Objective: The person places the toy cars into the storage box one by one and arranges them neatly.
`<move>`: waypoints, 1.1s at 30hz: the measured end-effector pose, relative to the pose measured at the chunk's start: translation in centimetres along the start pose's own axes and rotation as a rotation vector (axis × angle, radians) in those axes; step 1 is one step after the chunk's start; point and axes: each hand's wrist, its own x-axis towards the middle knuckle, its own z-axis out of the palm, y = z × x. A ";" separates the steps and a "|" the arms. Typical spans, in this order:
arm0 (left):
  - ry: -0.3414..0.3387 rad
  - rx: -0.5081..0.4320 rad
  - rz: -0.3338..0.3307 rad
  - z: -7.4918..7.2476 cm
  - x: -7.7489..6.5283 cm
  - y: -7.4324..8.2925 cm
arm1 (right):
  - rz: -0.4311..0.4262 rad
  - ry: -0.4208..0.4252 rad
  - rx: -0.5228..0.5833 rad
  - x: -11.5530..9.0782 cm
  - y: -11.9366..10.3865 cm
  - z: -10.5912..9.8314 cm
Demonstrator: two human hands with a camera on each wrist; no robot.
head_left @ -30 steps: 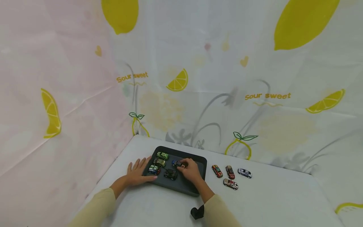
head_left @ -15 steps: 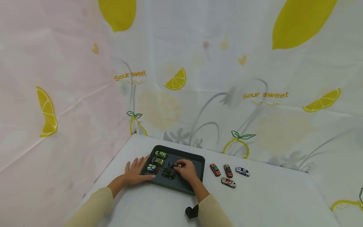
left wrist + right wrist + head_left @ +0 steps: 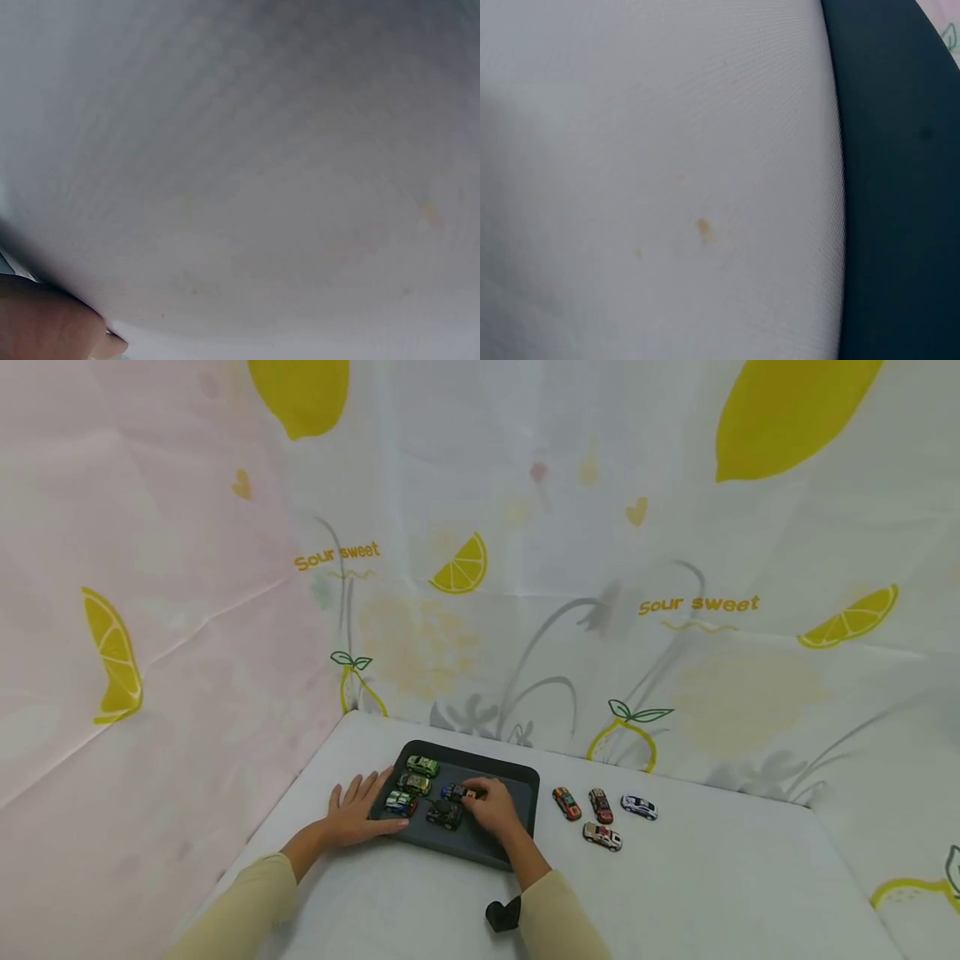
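In the head view, a dark grey tray point(image 3: 472, 842) lies on the white table with several toy cars in it. My right hand point(image 3: 497, 810) reaches in from the right and pinches a blue and dark toy car point(image 3: 453, 792) by its right end. Left of it are a bright green toy car point(image 3: 423, 766), an olive one point(image 3: 414, 784) and a green, white and blue one point(image 3: 401, 802). A dark toy vehicle point(image 3: 444, 814) stands just in front. My left hand point(image 3: 352, 817) rests at the tray's left edge, fingers spread, thumb along the near rim.
Right of the tray lie an orange-red toy car point(image 3: 567, 804), a dark red one point(image 3: 601, 806), a white one point(image 3: 639, 807) and a cream and red one point(image 3: 602, 836). A black object point(image 3: 502, 914) shows beside the right sleeve. Lemon-printed cloth walls point(image 3: 525, 635) stand behind.
The blue toy car has shifted slightly left within the tray, with my right hand still on it. My left hand stays at the tray's edge. The head view has drifted a little.
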 end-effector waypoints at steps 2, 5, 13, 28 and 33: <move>0.012 0.004 0.004 0.3 0.2 -0.3 | 0.012 -0.004 0.006 0.0 0.0 0.0; 0.027 -0.001 0.018 0.6 0.1 -0.4 | 0.027 -0.013 0.026 -0.3 0.0 0.0; 0.009 -0.023 0.024 0.4 -0.7 0.4 | 0.019 -0.003 0.039 -0.9 0.3 0.1; 0.025 -0.042 0.042 0.3 -0.7 0.3 | 0.011 -0.008 0.057 -0.6 0.3 0.0; 0.026 -0.011 0.023 0.5 0.0 -0.5 | -0.021 0.003 0.045 -0.2 0.0 0.0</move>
